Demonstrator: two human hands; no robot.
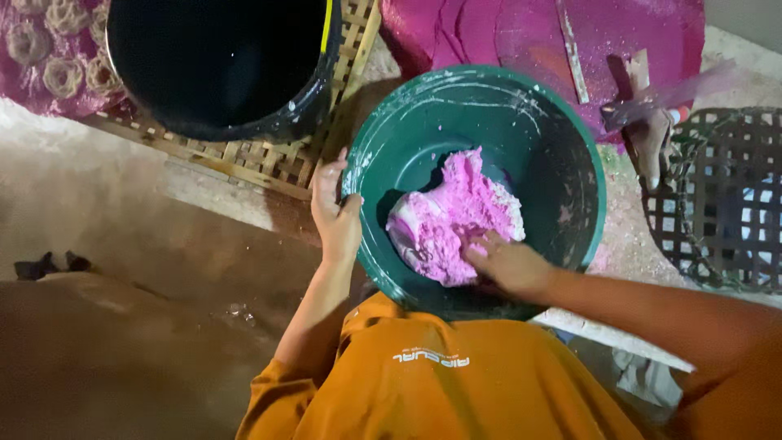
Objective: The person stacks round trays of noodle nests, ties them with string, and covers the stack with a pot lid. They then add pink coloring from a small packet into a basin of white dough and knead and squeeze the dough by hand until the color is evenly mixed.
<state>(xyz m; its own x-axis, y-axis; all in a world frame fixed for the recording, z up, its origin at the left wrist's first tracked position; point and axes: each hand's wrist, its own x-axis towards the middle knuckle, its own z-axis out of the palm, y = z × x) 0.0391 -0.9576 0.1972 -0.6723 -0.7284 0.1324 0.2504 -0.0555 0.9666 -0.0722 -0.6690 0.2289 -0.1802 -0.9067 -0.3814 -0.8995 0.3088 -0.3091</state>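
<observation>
A round green bowl [562, 155], smeared with white flour, stands on the ground in front of me. Inside it lies a lump of pink dough [452, 212], dusted white in places. My left hand [334, 213] grips the bowl's near-left rim, thumb inside and fingers outside. My right hand [509, 265] presses down on the lower right part of the dough, fingertips sunk into it. My orange shirt [456, 383] fills the bottom of the view.
A large black bucket [212, 65] sits on a woven bamboo tray [269, 159] at the upper left, beside a cloth with ring-shaped pieces [49, 49]. A floured magenta sheet [529, 33] lies behind the bowl. A wooden tool [648, 143] and a dark woven basket [725, 204] are at right.
</observation>
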